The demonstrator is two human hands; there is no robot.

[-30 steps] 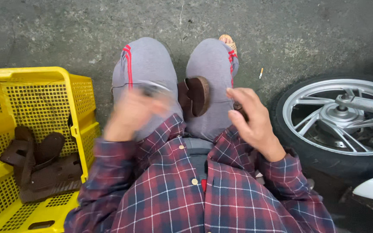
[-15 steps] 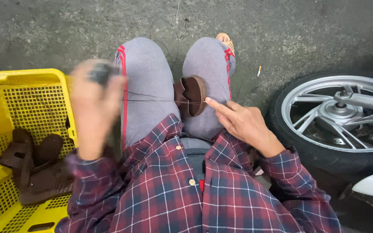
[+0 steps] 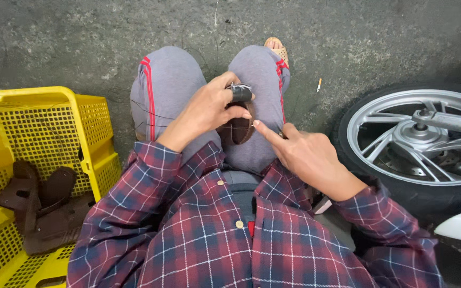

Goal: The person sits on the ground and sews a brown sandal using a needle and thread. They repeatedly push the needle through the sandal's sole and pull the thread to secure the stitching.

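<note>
Rough grey concrete floor (image 3: pixel 81 37); yellow plastic crate (image 3: pixel 89 114) left; motorbike wheel (image 3: pixel 417 144) right; cigarette butt (image 3: pixel 319 85).

The left hand (image 3: pixel 209 114) covers most of the brown leather piece (image 3: pixel 237 130), so its shape cannot be told. Right of that piece, the wheel (image 3: pixel 417 144) runs off the picture's edge. Left of it, the yellow crate (image 3: pixel 89 128) is cut off too.
</note>
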